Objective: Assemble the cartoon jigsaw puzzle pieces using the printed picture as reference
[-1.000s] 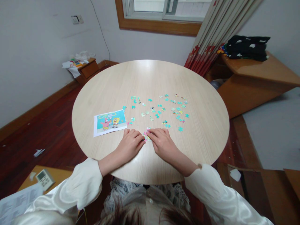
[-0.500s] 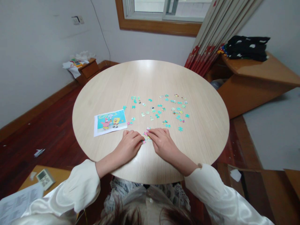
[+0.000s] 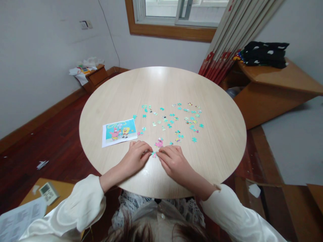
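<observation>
Near the front of the table, a small teal and pink jigsaw piece (image 3: 153, 155) lies between the fingertips of both hands. My left hand (image 3: 137, 156) pinches its left side, thumb and fingers together. From the other side, my right hand (image 3: 174, 162) has its closed fingertips on the right edge of the same piece. Just beyond the fingers sits a pink joined cluster of jigsaw pieces (image 3: 159, 143) showing a cartoon face. A printed cartoon picture (image 3: 119, 133) lies flat to the left, beyond my left hand.
Several loose jigsaw pieces (image 3: 172, 115), mostly teal, are scattered over the middle and right of the round table (image 3: 161, 84). A low stand with a calculator-like device (image 3: 49, 193) is at lower left. A wooden cabinet (image 3: 275, 87) stands at right.
Both hands have drawn slightly toward me, off the pink cluster, which now shows uncovered. The fingers have come together around the teal and pink piece below it.
</observation>
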A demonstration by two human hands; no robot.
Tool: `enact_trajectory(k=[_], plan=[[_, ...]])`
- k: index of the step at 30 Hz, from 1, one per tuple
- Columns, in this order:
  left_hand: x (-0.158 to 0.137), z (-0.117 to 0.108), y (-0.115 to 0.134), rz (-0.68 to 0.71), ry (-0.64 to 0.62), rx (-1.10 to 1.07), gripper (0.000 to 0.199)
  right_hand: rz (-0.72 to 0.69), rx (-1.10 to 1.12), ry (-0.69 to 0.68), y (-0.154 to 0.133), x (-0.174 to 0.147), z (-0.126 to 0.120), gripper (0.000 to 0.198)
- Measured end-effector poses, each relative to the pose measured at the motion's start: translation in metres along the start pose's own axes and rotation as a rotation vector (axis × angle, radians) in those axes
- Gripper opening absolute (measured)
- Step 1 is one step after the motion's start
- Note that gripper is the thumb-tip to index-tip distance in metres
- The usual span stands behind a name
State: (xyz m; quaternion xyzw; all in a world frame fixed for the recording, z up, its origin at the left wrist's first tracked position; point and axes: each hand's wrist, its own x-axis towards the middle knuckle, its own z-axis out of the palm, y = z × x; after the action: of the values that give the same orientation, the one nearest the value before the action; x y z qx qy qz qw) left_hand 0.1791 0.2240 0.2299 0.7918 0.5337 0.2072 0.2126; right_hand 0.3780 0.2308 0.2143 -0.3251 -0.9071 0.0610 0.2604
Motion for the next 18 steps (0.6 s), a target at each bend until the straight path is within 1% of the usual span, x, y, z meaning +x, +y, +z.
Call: enact_trajectory(k=[2, 6, 9, 12, 18], plan=[[-0.002, -0.001, 0.000, -0.010, 0.003, 0.020, 0.002, -0.007, -0.008, -0.017, -0.005, -0.004, 0.001, 0.019], [-0.006, 0.003, 0.000, 0.009, -0.022, 0.068, 0.010, -0.026, -0.037, -0.008, -0.012, -0.009, 0.004, 0.018], [-0.009, 0.008, 0.002, 0.045, -0.029, 0.080, 0.008, -0.036, -0.047, 0.015, -0.015, -0.011, 0.005, 0.018], [-0.010, 0.012, 0.003, 0.075, -0.041, 0.069, 0.008, -0.016, -0.043, 0.015, -0.016, -0.013, 0.004, 0.017], [-0.011, 0.013, 0.004, 0.126, -0.078, 0.056, 0.014, 0.008, -0.037, 0.026, -0.017, -0.015, 0.005, 0.017]])
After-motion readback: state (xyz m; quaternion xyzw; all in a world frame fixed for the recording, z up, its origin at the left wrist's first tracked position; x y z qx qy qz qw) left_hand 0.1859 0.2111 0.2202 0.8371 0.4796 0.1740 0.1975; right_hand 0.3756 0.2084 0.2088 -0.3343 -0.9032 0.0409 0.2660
